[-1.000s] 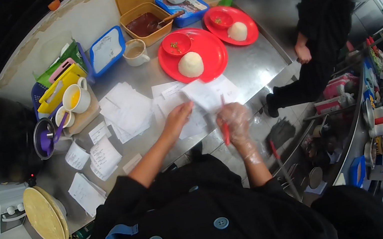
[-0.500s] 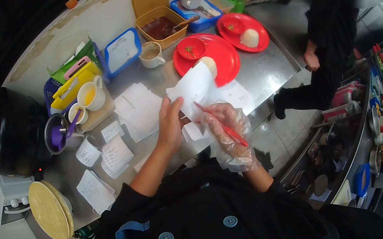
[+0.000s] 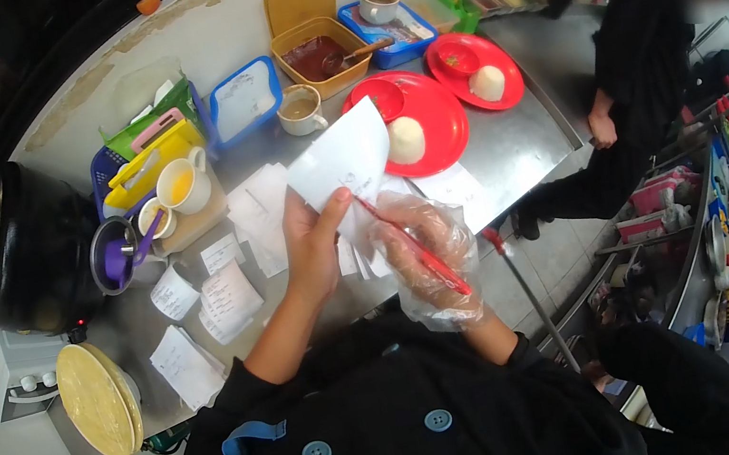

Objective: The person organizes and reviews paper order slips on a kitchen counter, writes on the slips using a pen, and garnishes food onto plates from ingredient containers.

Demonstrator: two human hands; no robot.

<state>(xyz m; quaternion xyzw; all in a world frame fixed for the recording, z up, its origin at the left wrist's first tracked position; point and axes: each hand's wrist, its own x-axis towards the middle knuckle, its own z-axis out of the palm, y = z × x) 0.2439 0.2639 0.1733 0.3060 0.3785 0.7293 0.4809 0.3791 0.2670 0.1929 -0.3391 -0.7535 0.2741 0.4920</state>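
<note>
My bare left hand (image 3: pixel 316 236) pinches a white paper slip (image 3: pixel 338 157) by its lower edge, thumb on top. A few handwritten marks show near the thumb. My right hand (image 3: pixel 426 251), in a clear plastic glove, is closed around a red pen (image 3: pixel 422 252) whose tip is at the paper's lower edge; whether it touches cannot be made out. Beyond the paper lies a red plate (image 3: pixel 440 133) with a rice mound (image 3: pixel 405 141) and a small red bowl (image 3: pixel 377 100). Loose white papers (image 3: pixel 261 211) lie on the counter beside my left hand.
Along the wall stand a tub of dark sauce (image 3: pixel 312 58), a cup (image 3: pixel 301 111) and a blue-rimmed container (image 3: pixel 245 103). A second red plate (image 3: pixel 505 88) sits farther right. At left are receipts (image 3: pixel 228 300) and a black cooker (image 3: pixel 31 249). A person in black (image 3: pixel 638 76) stands at right.
The paper has shifted left and turned, uncovering more of the rice mound. My right hand has moved slightly left with the pen. A red-topped pole now shows at right.
</note>
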